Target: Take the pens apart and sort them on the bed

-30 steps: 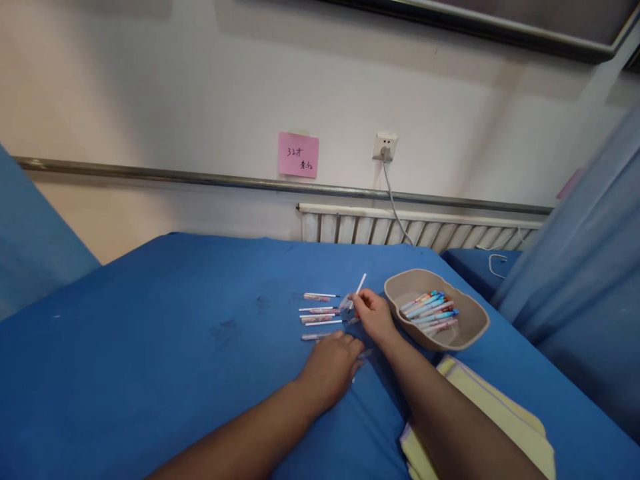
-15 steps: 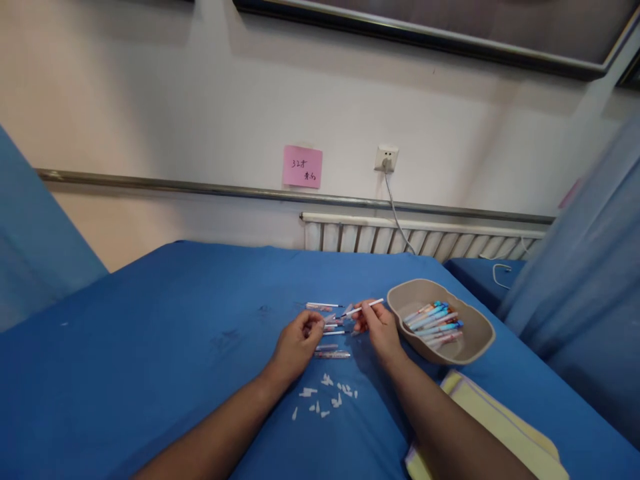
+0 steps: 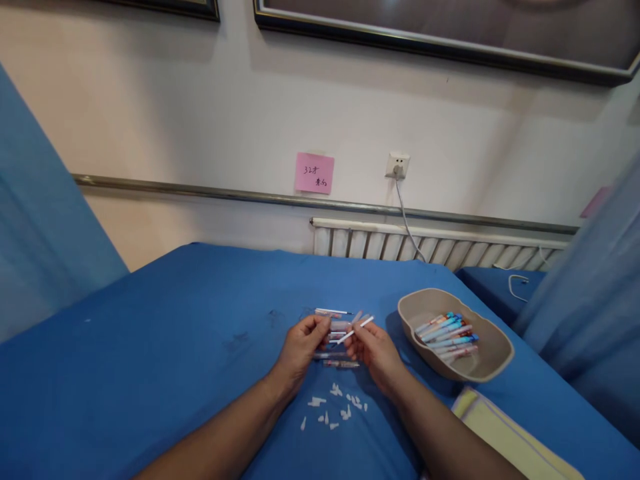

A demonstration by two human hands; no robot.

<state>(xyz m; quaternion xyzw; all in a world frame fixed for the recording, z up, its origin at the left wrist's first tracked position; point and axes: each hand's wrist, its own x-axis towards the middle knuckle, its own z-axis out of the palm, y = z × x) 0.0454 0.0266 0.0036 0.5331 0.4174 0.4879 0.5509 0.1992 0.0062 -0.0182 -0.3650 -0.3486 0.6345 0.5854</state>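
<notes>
My right hand (image 3: 376, 352) pinches a thin white pen refill (image 3: 356, 329) that slants up to the right. My left hand (image 3: 301, 349) has its fingers closed around a clear pen barrel (image 3: 339, 325) just left of the refill's tip. Both hands hover over a small row of pen parts (image 3: 334, 312) lying on the blue cloth (image 3: 165, 347). Several small white caps (image 3: 334, 411) lie scattered on the cloth just in front of my hands.
A beige tray (image 3: 493, 370) with several coloured pens (image 3: 450, 331) stands to the right of my hands. A folded yellow cloth (image 3: 510, 437) lies at the near right. Behind the table are a radiator (image 3: 430, 245), a wall socket (image 3: 398, 165) and a pink note (image 3: 314, 173).
My left hand lifted off the small caps and came up to a barrel. The right hand tilted the refill down toward it. The view shifted slightly, uncovering the caps.
</notes>
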